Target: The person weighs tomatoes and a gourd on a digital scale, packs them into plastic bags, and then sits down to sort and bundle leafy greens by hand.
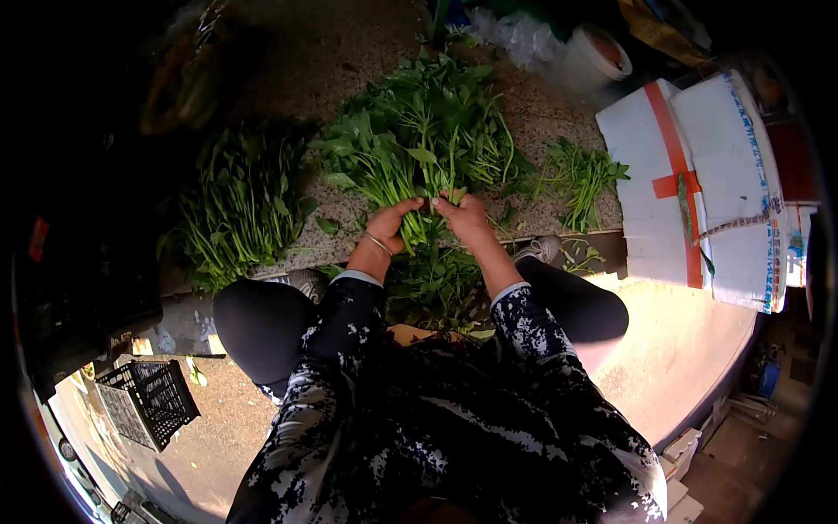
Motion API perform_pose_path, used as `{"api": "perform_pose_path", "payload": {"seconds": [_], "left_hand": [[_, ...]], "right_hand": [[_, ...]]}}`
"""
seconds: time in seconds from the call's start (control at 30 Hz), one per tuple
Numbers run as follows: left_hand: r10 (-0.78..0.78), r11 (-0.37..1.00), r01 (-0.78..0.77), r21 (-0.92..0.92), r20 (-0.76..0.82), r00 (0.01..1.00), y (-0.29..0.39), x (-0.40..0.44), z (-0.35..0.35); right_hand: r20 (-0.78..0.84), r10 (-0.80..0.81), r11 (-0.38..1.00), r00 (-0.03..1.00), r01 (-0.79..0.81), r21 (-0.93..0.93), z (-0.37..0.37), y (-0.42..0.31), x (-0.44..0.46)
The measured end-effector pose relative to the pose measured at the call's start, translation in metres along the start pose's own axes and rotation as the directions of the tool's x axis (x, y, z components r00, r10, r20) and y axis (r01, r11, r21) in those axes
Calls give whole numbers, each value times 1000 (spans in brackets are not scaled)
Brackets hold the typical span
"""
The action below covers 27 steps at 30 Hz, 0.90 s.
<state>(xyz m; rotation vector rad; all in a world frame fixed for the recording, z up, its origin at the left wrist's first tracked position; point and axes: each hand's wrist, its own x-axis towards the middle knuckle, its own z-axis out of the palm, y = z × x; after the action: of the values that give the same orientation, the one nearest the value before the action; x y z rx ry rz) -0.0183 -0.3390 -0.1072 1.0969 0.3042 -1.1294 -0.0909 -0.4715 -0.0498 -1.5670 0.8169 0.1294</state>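
Observation:
My left hand (391, 225) is closed around the lower stems of some leafy greens (410, 179), with a bangle at its wrist. Close beside it, my right hand (463, 215) pinches a stem of the greens between thumb and fingers. The two thumbs nearly meet at the stems. Behind both hands spreads a big heap of the same greens (419, 105). To the left lies a long pile of greens (240, 196) with stems toward me, and a smaller bunch (589, 182) lies to the right. Loose leaves and trimmings (436, 284) lie below my hands, between my knees.
White foam boxes (646, 166) with red tape stand at the right. A white bucket (598, 54) and clear plastic bags (519, 37) are at the back. A black plastic crate (148, 402) sits on the ground at lower left. The stone step (301, 253) carries the greens.

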Motion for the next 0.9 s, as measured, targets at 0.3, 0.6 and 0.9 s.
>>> {"api": "perform_pose_path", "payload": {"seconds": [0.3,0.6,0.9], "left_hand": [[7,975,22,-221,127,992,-15,10,0],[23,996,-10,-93,135,991,-24,27,-16],[209,874,2,-486,380,901,-15,8,-12]], "right_hand": [[23,-555,478,832,341,-809,34,25,-14],[-447,-280,900,849,70,-431,-72,-6,67],[-400,92,840,912,-286,-461,-128,12,136]]}}
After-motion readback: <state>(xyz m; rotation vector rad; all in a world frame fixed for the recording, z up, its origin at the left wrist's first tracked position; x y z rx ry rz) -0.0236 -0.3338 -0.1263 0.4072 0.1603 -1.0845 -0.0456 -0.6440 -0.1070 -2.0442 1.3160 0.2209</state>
